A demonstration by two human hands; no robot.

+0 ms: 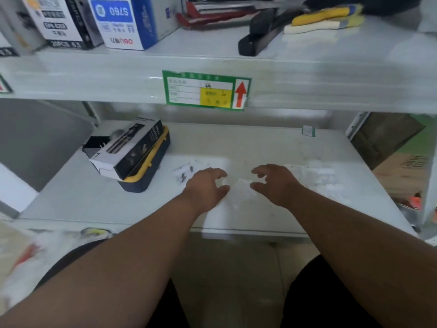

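Both my hands reach over the lower white shelf (94,200). My left hand (207,185) and my right hand (275,183) face each other, fingers loosely curved, on either side of a small clear plastic bag (240,189) lying on the shelf. The frame is blurred, so I cannot tell whether the fingertips touch the bag. Neither hand visibly holds anything.
A black-and-white box (128,150) lies on a navy-and-yellow case (147,172) at the left. More clear bags (324,181) lie to the right, small parts (185,172) to the left. The upper shelf edge carries a green label (205,91); boxes (125,20) and a black stapler (257,35) stand above.
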